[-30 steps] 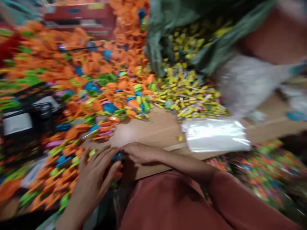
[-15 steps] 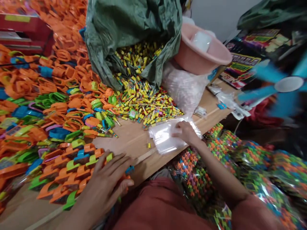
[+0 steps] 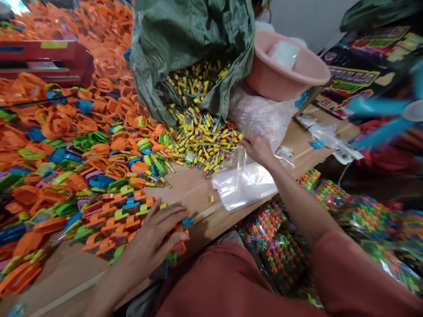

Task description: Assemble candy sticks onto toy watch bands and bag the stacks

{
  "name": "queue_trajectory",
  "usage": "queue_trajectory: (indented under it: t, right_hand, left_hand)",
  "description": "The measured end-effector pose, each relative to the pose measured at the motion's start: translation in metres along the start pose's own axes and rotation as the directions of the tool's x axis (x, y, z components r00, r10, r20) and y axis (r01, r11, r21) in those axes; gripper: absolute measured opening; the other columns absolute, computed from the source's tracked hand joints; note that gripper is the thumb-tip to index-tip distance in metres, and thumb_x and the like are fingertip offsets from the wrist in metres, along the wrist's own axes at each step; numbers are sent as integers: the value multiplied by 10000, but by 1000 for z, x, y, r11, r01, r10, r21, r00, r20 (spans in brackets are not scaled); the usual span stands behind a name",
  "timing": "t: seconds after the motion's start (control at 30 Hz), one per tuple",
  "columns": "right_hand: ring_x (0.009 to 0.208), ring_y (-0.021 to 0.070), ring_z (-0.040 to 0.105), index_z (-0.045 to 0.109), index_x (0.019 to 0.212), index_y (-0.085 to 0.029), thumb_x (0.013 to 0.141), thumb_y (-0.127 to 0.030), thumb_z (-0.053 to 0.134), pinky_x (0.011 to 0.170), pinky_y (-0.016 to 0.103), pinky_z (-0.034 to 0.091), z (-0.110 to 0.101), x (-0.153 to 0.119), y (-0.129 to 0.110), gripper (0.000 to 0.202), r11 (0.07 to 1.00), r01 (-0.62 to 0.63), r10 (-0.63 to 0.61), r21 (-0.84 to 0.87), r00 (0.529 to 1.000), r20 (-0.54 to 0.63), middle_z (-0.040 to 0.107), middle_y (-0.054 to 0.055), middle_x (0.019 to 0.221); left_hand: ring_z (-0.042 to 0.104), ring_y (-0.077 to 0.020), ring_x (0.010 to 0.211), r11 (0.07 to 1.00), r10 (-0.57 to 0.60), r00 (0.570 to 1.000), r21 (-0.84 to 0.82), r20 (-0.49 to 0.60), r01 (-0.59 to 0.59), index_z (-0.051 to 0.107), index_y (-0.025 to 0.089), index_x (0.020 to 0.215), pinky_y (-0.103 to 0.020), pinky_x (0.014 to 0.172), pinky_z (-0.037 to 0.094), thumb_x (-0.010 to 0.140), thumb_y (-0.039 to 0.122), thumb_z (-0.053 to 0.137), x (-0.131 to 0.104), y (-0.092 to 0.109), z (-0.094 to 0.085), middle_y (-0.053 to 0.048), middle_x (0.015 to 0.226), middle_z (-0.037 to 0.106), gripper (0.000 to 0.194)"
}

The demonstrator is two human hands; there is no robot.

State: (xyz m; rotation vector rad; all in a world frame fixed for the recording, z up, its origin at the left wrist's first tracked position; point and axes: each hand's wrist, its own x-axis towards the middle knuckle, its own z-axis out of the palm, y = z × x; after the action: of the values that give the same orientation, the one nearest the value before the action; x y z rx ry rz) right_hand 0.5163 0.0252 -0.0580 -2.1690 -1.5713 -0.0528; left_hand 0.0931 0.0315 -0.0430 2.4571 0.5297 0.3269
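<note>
My left hand (image 3: pixel 161 231) lies with its fingers stretched out over the near end of a neatly lined-up block of small plastic toy pieces (image 3: pixel 114 220), mostly orange with some green, yellow and blue. The palm side is hidden. My right hand (image 3: pixel 257 149) pinches the edge of a clear plastic bag (image 3: pixel 240 165), which rises from a flat stack of clear bags (image 3: pixel 253 189) at the table's edge. Just beyond those fingers spreads a heap of small yellow-capped tubes (image 3: pixel 205 136), spilling from a big green sack (image 3: pixel 193 37).
Loose orange, green and blue toy pieces (image 3: pixel 69 136) pile up on the left, beside a red machine (image 3: pixel 46 64). A pink basin (image 3: pixel 287 72) stands behind a bulging clear sack (image 3: pixel 261 114). A blue fan (image 3: pixel 390 110) blurs at right. Filled bags (image 3: pixel 277 246) lie below the table (image 3: pixel 181 176).
My right hand has moved away from me, from the top of the bag stack toward the tubes, drawing up a bag's edge. My left hand still rests on the lined-up pieces. The view has shifted slightly.
</note>
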Motion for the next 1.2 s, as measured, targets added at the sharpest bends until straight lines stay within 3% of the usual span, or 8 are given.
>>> queue_trajectory:
  t: [0.27, 0.43, 0.57, 0.7, 0.8, 0.9, 1.1, 1.2]
  right_hand:
    - [650, 163, 502, 673, 737, -153, 908, -345, 577, 655, 293, 327, -34, 77, -88, 275, 961, 86, -26, 263, 974, -226, 603, 15, 647]
    - [612, 134, 472, 643, 689, -168, 871, -421, 611, 619, 279, 329, -32, 91, -152, 313, 829, 158, -42, 537, 974, -223, 574, -11, 623]
    - [533, 104, 381, 600, 652, -188, 795, -601, 672, 532, 269, 294, -19, 85, -195, 442, 564, 177, -59, 807, 983, -174, 493, -40, 567]
    - [467, 83, 321, 582, 639, -201, 688, -712, 750, 458, 260, 235, -10, 73, -224, 540, 352, 102, -90, 930, 993, -75, 453, -58, 527]
    - [447, 71, 302, 584, 637, -197, 626, -729, 798, 434, 246, 204, -3, 71, -238, 574, 250, 39, -80, 967, 997, -19, 442, -66, 512]
    - [437, 68, 300, 566, 629, -202, 598, -731, 817, 422, 237, 196, 5, 73, -246, 586, 174, 9, -48, 985, 999, -1, 421, -76, 498]
    - [469, 82, 315, 601, 639, -197, 601, -743, 792, 438, 247, 237, 17, 81, -256, 580, 208, 60, -10, 976, 998, -59, 443, -69, 507]
    - [492, 94, 345, 610, 646, -198, 616, -743, 774, 454, 252, 265, 21, 83, -260, 570, 233, 81, -12, 969, 997, -81, 463, -60, 522]
  left_hand:
    - [609, -284, 1334, 898, -277, 952, -387, -127, 209, 672, 250, 1316, -502, 1154, 492, 966, 459, 614, 28, 15, -6, -94, 1403, 665, 411]
    - [570, -321, 1366, 468, -475, 875, -869, -94, 161, 654, 197, 1289, -495, 1172, 450, 802, 437, 847, 66, 7, -1, -159, 1456, 610, 576]
    - [633, -264, 1239, 45, -667, 744, -999, -35, -6, 717, 187, 1026, -389, 1120, 464, 597, 303, 1008, 87, -14, -14, -119, 1271, 701, 531]
    - [692, -185, 971, -105, -702, 711, -983, -35, -152, 694, 172, 857, -315, 950, 530, 579, 261, 1013, 84, -30, -33, -65, 1000, 742, 432]
    - [685, -152, 856, -115, -740, 666, -957, -97, -267, 711, 188, 891, -270, 816, 537, 521, 200, 1023, 73, -36, -40, -35, 953, 747, 484]
    - [637, -111, 729, -10, -794, 585, -958, -167, -287, 755, 179, 911, -230, 720, 508, 476, 239, 1034, 63, -39, -41, -6, 827, 720, 521]
    - [623, -127, 825, 307, -798, 425, -895, -427, -323, 801, 216, 885, -221, 735, 474, 513, 439, 1002, 47, -46, -50, -7, 932, 731, 478]
    - [637, -212, 1013, 628, -662, 392, -758, -639, -174, 816, 210, 897, -297, 895, 483, 687, 539, 874, 40, -52, -58, -58, 1031, 740, 395]
